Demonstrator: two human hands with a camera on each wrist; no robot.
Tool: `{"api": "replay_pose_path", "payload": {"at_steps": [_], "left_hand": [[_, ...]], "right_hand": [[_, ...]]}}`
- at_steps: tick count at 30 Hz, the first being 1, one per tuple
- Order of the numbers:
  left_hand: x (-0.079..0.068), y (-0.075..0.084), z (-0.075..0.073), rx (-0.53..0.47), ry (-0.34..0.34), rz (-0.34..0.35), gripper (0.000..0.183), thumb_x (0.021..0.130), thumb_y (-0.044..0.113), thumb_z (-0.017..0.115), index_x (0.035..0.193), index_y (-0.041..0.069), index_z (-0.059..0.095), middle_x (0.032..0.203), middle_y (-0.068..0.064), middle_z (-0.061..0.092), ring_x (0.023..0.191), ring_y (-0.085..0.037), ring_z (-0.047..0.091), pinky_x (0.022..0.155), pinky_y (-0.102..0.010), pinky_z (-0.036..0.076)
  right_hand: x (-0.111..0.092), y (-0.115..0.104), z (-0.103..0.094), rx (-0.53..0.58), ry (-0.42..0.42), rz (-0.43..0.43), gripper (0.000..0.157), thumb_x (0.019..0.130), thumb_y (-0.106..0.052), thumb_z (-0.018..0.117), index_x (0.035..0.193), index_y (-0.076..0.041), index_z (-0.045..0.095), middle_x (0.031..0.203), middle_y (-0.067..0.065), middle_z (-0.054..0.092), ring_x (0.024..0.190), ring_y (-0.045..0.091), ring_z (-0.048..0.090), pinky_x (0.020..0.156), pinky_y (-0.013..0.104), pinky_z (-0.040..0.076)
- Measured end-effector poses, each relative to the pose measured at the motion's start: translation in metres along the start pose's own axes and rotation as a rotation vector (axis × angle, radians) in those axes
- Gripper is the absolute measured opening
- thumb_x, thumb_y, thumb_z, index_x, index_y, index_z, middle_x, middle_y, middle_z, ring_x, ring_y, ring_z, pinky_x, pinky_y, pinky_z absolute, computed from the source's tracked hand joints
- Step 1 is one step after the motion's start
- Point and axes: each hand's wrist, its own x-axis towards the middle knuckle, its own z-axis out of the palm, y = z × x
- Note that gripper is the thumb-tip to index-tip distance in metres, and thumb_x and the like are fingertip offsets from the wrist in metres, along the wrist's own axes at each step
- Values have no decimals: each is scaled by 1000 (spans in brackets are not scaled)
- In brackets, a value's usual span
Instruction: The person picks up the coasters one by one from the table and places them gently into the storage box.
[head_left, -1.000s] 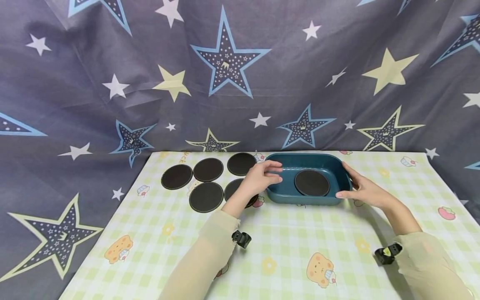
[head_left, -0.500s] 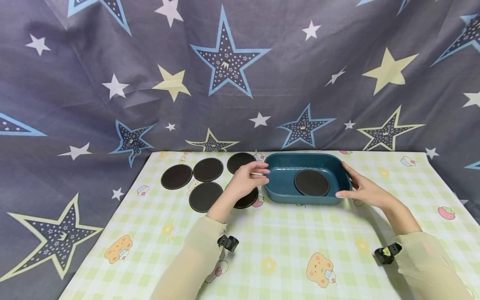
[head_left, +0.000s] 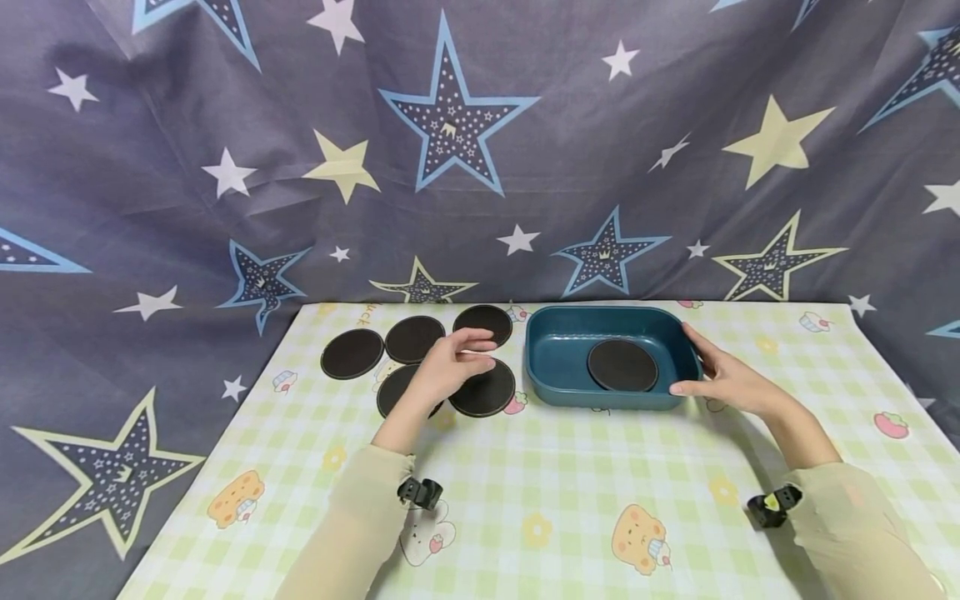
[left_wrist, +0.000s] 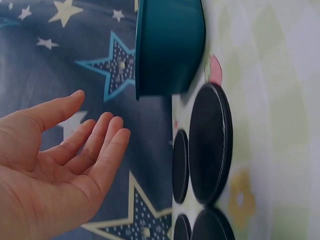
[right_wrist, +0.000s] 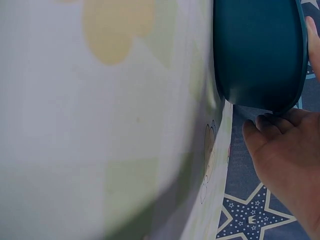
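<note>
My left hand (head_left: 450, 367) hovers over several black round coasters, with its thumb and fingers apart and nothing between them. Under and beside it lie a near coaster (head_left: 487, 392), a back coaster (head_left: 491, 323) and a partly covered coaster (head_left: 393, 392). In the left wrist view the palm (left_wrist: 65, 185) faces up beside thick-edged coasters (left_wrist: 212, 145). My right hand (head_left: 727, 379) grips the right end of a teal rectangular dish (head_left: 607, 400), its thumb at the front rim and fingers round the end. Inside that dish one black coaster (head_left: 622, 365) lies flat.
Two more coasters lie farther left, the leftmost coaster (head_left: 352, 354) and its neighbour (head_left: 412, 337). A green checked tablecloth (head_left: 547, 483) covers the table. Directly behind the table's back edge hangs a dark star-patterned curtain (head_left: 555, 192).
My left hand has moved left from over the dish's left end to above the coasters, holding nothing. The right hand and the dish have hardly moved, and the coaster stays inside.
</note>
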Motion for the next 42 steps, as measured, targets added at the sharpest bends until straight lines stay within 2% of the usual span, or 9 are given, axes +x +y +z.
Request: {"api": "replay_pose_path", "payload": {"at_steps": [7,14,20,26,32,38,42], "left_hand": [[-9,-16,-25,-24,33,-20,47,94,6,65,140,1,53,135,-24,61,119,-36,64,100,-41,56],[-20,-29,-48,-26,82,-71,48,95,10,64,141,2,52,138,-22,59,121,-35,62,101,-37,56],[-26,-39,-62,-5,110,-82,48,96,9,63,142,1,51,139,-24,58,124,-36,61,99,-31,57],[-32,-47,-73,31,132,-108,49,97,11,63,143,1,49,139,-24,58,124,-36,61,92,-22,57],[-38,-55,-79,31,154,-117,49,97,10,62,143,1,49,140,-25,57,126,-38,58,85,-11,53],[-40,-65,-83,-1,169,-123,50,96,6,62,143,-3,48,141,-28,54,129,-41,55,85,-5,49],[-43,-70,-86,3,173,-137,53,95,8,64,144,-4,46,142,-28,53,131,-41,54,88,-6,49]], "right_hand": [[1,0,0,6,-2,-5,106,92,-12,70,159,-8,-11,165,24,-12,149,53,-2,114,74,15],[0,0,0,6,-1,-3,106,92,-13,71,159,-9,-11,165,25,-12,150,52,-3,114,74,15],[-1,-1,0,8,0,-4,106,92,-12,71,159,-8,-11,165,24,-13,150,53,-3,114,74,15],[-1,-1,0,12,1,-1,106,92,-13,71,159,-10,-11,165,24,-13,150,52,-4,115,74,14],[-1,-1,0,13,-1,1,106,92,-12,70,159,-8,-12,165,24,-13,150,52,-4,115,74,14],[0,-2,0,14,-3,1,106,92,-12,70,159,-8,-12,165,24,-14,150,53,-4,114,75,13],[0,-2,-1,15,-5,5,106,92,-12,70,159,-8,-12,165,23,-14,150,53,-4,114,75,13]]}}
